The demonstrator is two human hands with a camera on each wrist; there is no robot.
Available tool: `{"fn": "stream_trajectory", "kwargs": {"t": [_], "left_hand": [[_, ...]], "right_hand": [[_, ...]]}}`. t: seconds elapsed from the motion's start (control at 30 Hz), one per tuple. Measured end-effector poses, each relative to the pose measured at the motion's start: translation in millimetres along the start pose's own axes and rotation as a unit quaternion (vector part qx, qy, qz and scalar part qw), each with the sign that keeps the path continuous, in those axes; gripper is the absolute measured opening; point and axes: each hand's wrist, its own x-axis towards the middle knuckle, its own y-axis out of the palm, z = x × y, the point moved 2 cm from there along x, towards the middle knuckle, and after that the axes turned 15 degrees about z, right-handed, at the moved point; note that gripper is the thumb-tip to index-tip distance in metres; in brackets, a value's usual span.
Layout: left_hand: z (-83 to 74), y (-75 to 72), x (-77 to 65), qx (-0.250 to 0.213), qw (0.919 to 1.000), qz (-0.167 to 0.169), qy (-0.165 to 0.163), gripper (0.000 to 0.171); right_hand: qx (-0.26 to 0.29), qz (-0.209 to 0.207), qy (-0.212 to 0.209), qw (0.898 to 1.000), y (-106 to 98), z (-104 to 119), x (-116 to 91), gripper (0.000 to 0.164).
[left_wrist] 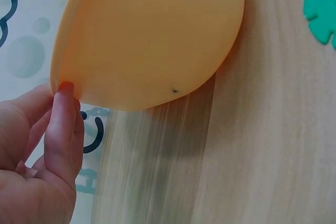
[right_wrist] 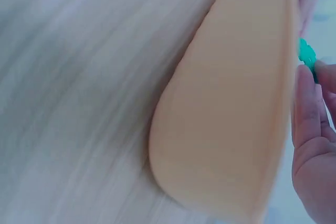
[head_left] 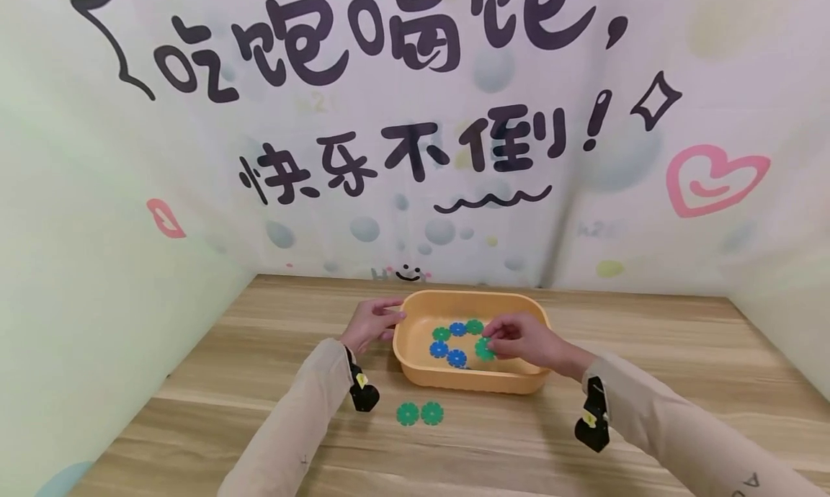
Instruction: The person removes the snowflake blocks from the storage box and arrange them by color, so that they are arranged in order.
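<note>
Currently, a right hand (head_left: 528, 342) holds a green disc (head_left: 484, 349) over an orange tray (head_left: 473, 380)

Two hands are at work around a rounded plastic tray on a wooden surface (head_left: 493, 446). The right hand pinches the notched disc between thumb and fingers, over the tray's right half; how high it hangs above the tray floor is hard to tell. The left hand (head_left: 369, 324) grips the rim at the tray's left end. Inside, two loose green discs (head_left: 442, 334) and three blue discs (head_left: 439, 349) make a rough ring with the held one. Two spare green pieces (head_left: 408, 414) lie side by side on the surface, just in front of the tray.

The step in hand looks like placing or picking up a single disc; which of the two cannot be told. The next move probably calls for a steady left-hand hold and a delicate pinch, since such thin, flat pieces could slip or nudge their neighbours.

The surface has a pale brown wood grain. Behind it hangs a white backdrop (head_left: 415, 230) with large black Chinese characters (head_left: 415, 155), a pink heart (head_left: 710, 189), bubble-like spots (head_left: 441, 231) and a small smiling face (head_left: 408, 278) near the bottom. Both sleeves (head_left: 285, 418) are beige, with a black device (head_left: 364, 396) at each wrist
</note>
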Motion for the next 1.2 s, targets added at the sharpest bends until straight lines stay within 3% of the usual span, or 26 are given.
{"fn": "stream_trajectory", "kwargs": {"t": [0.33,0.67,0.93,1.2], "left_hand": [[-1.1,0.6,-0.1,0.004,1.0000,0.006,0.003,0.038],[-2.4,1.0,-3.7,-0.001,1.0000,0.005,0.003,0.037],[-2.7,0.4,-2.5,-0.001,1.0000,0.000,-0.002,0.037],[-3.2,0.4,-3.9,0.003,1.0000,-0.002,-0.004,0.037]], "right_hand": [[0.052,-0.002,-0.003,0.999,21,19,-12,0.023],[0.066,0.049,0.006,0.997,54,24,-14,0.017],[0.056,0.074,0.023,0.995,75,7,-13,0.010],[0.023,0.034,0.051,0.998,86,-16,-11,0.007]]}}
